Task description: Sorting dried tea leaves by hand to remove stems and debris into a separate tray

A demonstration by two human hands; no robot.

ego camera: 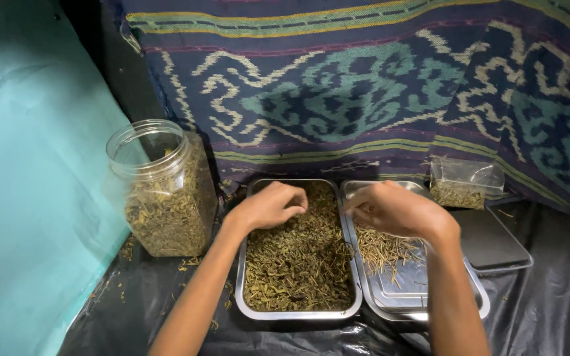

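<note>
Two clear containers of dried green-brown herbs flank a pair of steel trays.

A tall clear plastic jar (164, 191), open-topped and mostly full, stands left of the trays (298, 315). A small clear plastic bag (464, 184), herbs settled at its bottom, sits behind the trays' right end against patterned cloth. No labels, signs or screens show.

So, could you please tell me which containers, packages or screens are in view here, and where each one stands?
Clear plastic jar: left of the trays, open, squarish, part-full of dried green herb.
Small clear bag: behind the right tray, holding some herb.
Flat dark scale: right of the trays; no screen visible.
</note>
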